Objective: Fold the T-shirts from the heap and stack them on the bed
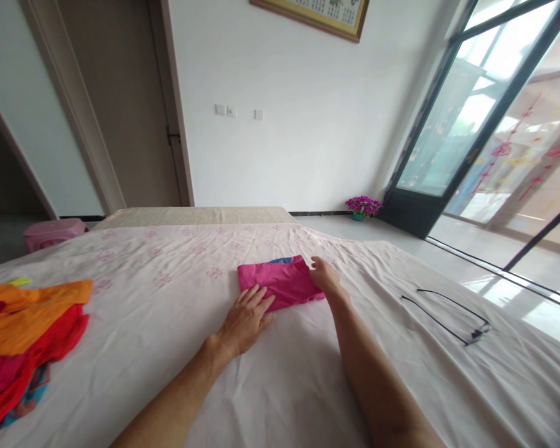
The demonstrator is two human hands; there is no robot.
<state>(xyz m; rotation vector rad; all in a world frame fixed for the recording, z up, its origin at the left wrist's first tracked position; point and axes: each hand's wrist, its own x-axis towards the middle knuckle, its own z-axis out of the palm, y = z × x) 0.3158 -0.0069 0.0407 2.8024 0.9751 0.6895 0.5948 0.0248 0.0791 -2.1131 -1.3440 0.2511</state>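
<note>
A folded pink cloth [282, 281] with a bit of blue at its far edge lies on the pale patterned sheet [168, 292]. My left hand [245, 320] rests flat, fingers stretched out, on the cloth's near left corner. My right hand [325, 277] touches the cloth's right edge, its fingers curled at the fabric; whether it pinches the cloth I cannot make out.
A heap of orange, red and pink clothes [23, 336] lies at the left edge of the sheet. A thin black wire hanger [448, 314] lies on the right. A pink stool [51, 231] stands left, a flower pot [361, 206] by the glass door [448, 137].
</note>
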